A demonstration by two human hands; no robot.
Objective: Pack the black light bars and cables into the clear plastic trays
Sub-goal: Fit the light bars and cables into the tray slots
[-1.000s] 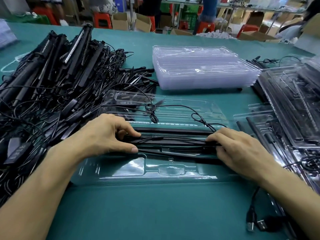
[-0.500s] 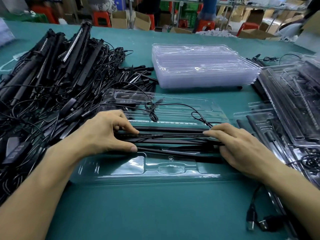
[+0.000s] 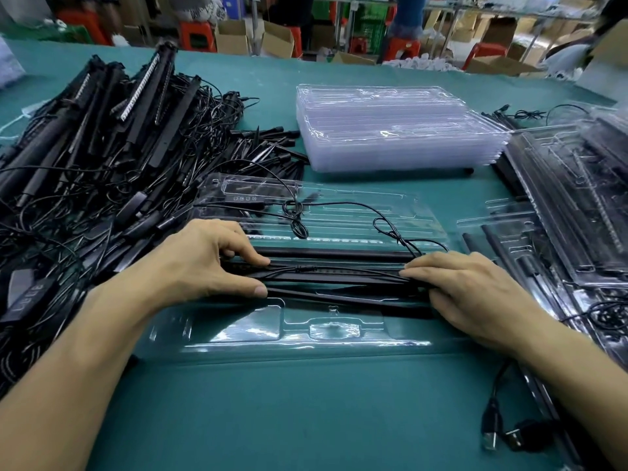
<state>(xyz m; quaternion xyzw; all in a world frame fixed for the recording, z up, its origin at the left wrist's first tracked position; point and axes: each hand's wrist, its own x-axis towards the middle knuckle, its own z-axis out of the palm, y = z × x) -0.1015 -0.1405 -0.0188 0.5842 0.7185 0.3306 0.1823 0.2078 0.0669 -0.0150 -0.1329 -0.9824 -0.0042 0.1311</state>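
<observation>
While the near strip of the table (image 3: 272, 419) carries only a loose USB plug (image 3: 491, 433) at lower right, the work sits just beyond it: an open clear tray (image 3: 238, 331) lying flat, its near half w/ moulded pockets unfilled. Across the tray's middle lies a bundle of black light bars (image 3: 339, 278), running left to right over the slots. Left hand (image 3: 204, 263) pinches the bundle's left end, thumb on the near side, fingers curled over the top. Right hand (image 3: 475, 294) grips the right end much the same way, fingers flatter, thumb apparently tucked at the near edge. Holding both ends prob. lines the bars up parallel so they seat in the slots together w/o splaying. The cable (image 3: 390, 226) loops loose over the tray's far half, its controller (image 3: 244, 198) lying at the far left corner, so the cable isn't tucked yet. Further back: heap of unpacked bars (image 3: 102, 137) upper left, filled trays (image 3: 577, 205) at the right edge, stack of empty trays (image 3: 390, 130) upper centre, all prob. placed within reach for the next rounds
</observation>
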